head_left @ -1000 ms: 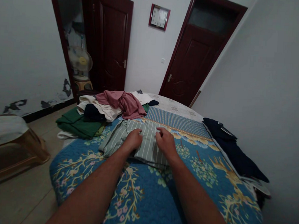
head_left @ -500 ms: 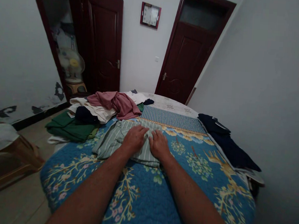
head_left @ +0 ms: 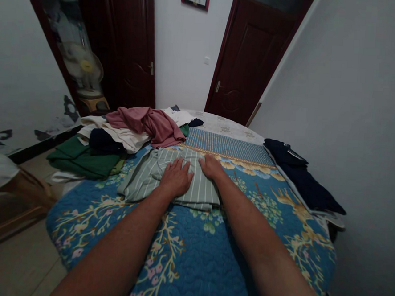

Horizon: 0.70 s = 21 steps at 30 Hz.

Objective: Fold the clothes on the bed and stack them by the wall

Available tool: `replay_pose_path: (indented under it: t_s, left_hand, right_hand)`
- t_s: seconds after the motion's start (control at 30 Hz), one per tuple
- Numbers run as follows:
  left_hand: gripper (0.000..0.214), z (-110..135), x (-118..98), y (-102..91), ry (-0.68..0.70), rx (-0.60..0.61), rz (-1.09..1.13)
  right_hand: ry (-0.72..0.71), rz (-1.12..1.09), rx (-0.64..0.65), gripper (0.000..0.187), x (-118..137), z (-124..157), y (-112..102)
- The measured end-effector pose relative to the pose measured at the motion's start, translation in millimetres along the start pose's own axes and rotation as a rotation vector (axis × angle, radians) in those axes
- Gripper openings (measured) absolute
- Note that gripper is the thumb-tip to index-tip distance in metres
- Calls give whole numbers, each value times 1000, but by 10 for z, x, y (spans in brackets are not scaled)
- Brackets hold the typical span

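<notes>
A light green garment with white stripes (head_left: 200, 190) lies folded on the blue flowered quilt (head_left: 204, 260), with some wrinkles on its left part. My left hand (head_left: 177, 178) rests flat on the middle of it, fingers spread. At the garment's far right edge is my right hand (head_left: 212, 167), its fingers curled over the cloth and the thumb on the near side; the fingertips are partly hidden.
To the left lie a pink garment (head_left: 148, 122), a cream one (head_left: 131, 139), a dark navy one (head_left: 106, 141) and green clothing (head_left: 83, 159). Folded navy clothes (head_left: 299, 181) lie along the right edge. A stool (head_left: 16, 204) stands at the left.
My left hand has slid nearer and flattened on the cloth. My right hand has moved farther out to the garment's far right edge. The view has tilted down.
</notes>
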State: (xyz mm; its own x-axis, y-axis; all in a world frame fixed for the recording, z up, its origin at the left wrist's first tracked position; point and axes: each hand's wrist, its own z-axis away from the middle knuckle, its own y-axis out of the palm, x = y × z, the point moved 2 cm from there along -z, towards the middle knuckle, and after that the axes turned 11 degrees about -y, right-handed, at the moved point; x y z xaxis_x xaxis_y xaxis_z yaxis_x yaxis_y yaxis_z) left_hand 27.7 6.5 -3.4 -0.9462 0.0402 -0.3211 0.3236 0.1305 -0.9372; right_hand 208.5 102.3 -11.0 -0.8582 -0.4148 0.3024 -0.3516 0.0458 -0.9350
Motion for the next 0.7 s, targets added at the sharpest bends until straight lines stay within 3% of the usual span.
replay_pose_path:
  t_s: [0.13, 0.3, 0.47, 0.7]
  left_hand:
    - [63, -9, -8, 1, -12, 23, -25]
    - [63, 6, -24, -22, -26, 31, -69]
    - [66, 4, -16, -3, -23, 27, -83]
    - [67, -6, 5, 36, -23, 9, -74]
  right_hand:
    - [10, -11, -66, 59, -101, -136, 44]
    - [-49, -16, -204, 58, -155, -28, 100]
    - [-104, 70, -204, 65, -64, 329, 137]
    - [-113, 79, -65, 74, 226, 1040, 63]
